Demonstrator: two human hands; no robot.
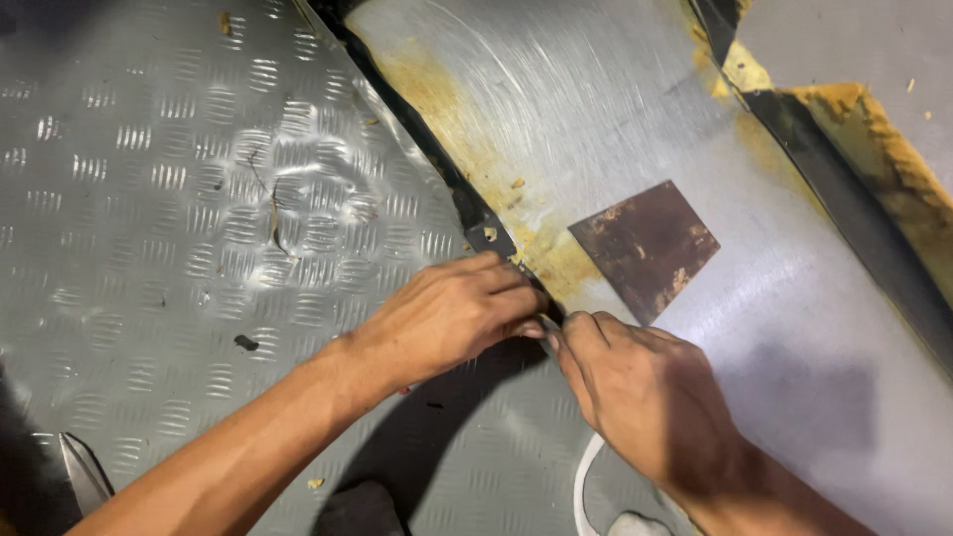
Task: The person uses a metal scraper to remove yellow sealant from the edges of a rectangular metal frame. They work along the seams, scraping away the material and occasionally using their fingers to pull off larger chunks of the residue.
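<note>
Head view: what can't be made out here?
- What the left hand and right hand pinch at the black strip: covered by their fingertips.
- White curved object: cut off by the bottom edge.
- Metal blade at lower left: partly cut off, its kind unclear.

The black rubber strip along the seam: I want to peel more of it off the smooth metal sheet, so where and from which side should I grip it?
Grip the black rubber strip at its loose end, where the left hand and right hand meet. Further up it seems to lie flat against the smooth metal sheet, so come from below, probably pinching the edge.
</note>
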